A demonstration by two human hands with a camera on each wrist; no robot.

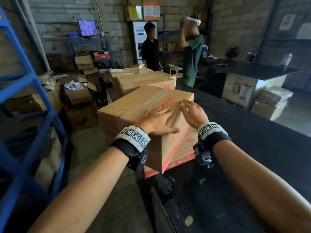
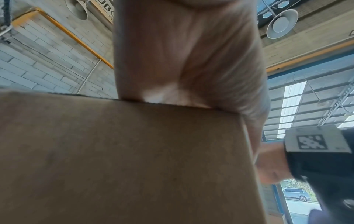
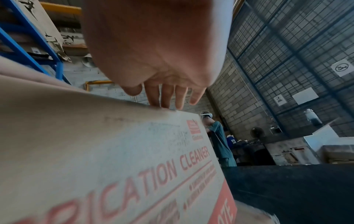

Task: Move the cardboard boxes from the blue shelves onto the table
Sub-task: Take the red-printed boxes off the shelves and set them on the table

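Note:
A taped cardboard box with red print stands on the near corner of the black table; part of it overhangs the table's left edge. My left hand lies flat on the box's top near its front corner, fingers spread. Just right of it, my right hand has straight fingers whose tips touch the top edge of the box. In the left wrist view my palm presses the box. A second cardboard box sits behind the first one. The blue shelves stand at my left.
Open and stacked cartons crowd the floor left of the table. Two people stand beyond the table's far end. A dark counter and more boxes lie at the right. The table's right half is bare black surface.

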